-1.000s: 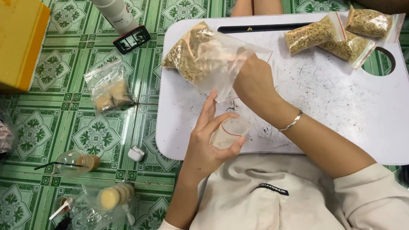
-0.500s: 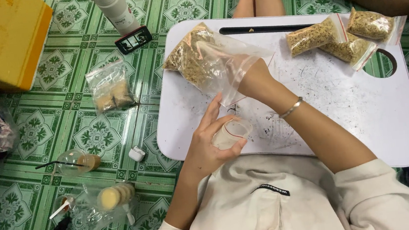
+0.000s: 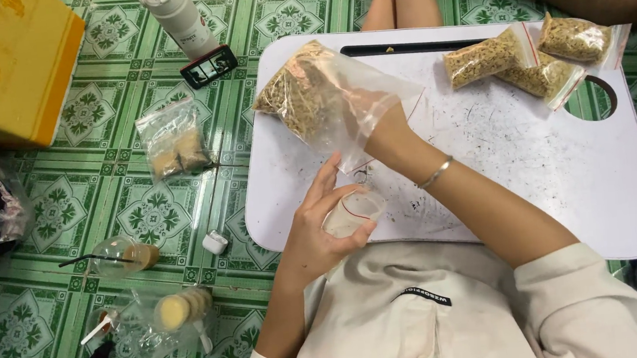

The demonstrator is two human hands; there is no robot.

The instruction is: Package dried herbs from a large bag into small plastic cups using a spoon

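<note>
Looking down, head view: a white lap table (image 3: 533, 175) is seen on a green patterned tile floor (image 3: 45, 218), with the person's cream top below it.
Large bag: a clear plastic bag (image 3: 327, 97), part filled with tan grain-like pieces, is held above the table's near left part, tilted, its filled end up and to the left.
Right hand: the right hand (image 3: 383, 131) is pushed inside the bag's open mouth and is mostly veiled by the plastic; whether its fingers are spread or pinched cannot be told. A thin bracelet (image 3: 435, 172) is worn on that wrist.
Left hand: the left hand (image 3: 322, 225) is curled around a small clear pouch (image 3: 352, 213) with a red seal line, thumb and fingers closed on it, one finger raised towards the large bag.
Pouch position: it is held at the table's near edge, just below the large bag and the right wrist.
Filled packets: three small sealed packets (image 3: 530, 57) of the same tan pieces are laid together at the table's far right, red strips at their tops.
Floor, left: a yellow box (image 3: 2, 68) is set at the upper left, a white bottle (image 3: 178, 18) and a small black device (image 3: 209, 66) near it, a clear bag of round biscuits (image 3: 173, 142) further down.
Floor, near left: a plastic cup (image 3: 122, 256) with a straw is lying on its side.
</note>
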